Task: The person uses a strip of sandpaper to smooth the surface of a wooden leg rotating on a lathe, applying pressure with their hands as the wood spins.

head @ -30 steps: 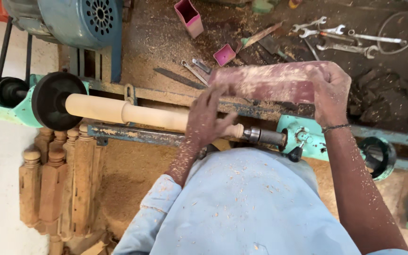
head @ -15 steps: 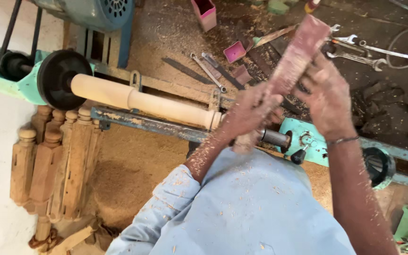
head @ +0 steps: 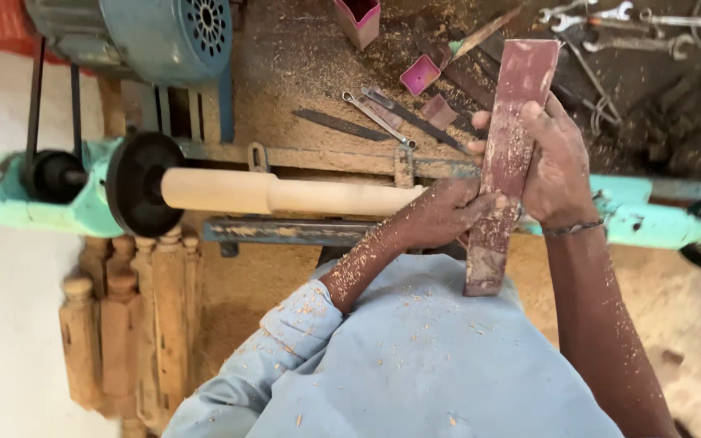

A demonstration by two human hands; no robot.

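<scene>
A long reddish-brown sandpaper strip (head: 514,122) stands almost upright in front of me, dusted with sawdust. My right hand (head: 557,166) grips it near the middle, fingers wrapped over its right edge. My left hand (head: 440,212) holds its lower part from the left, just at the right end of a pale wooden cylinder (head: 285,195). That cylinder is mounted horizontally on a turquoise lathe (head: 83,207), clamped at a black round faceplate (head: 133,185).
A blue-grey motor (head: 148,36) sits top left with a belt running down. Chisels and a wrench (head: 379,120) lie on the sawdust-covered bench, with small pink boxes (head: 419,75) and spanners (head: 602,16) beyond. Several turned wooden posts (head: 135,316) lean below the lathe.
The sandpaper strip swung from lying flat across, through a tilt, to nearly upright. My left hand moved right along the cylinder to the strip's lower part.
</scene>
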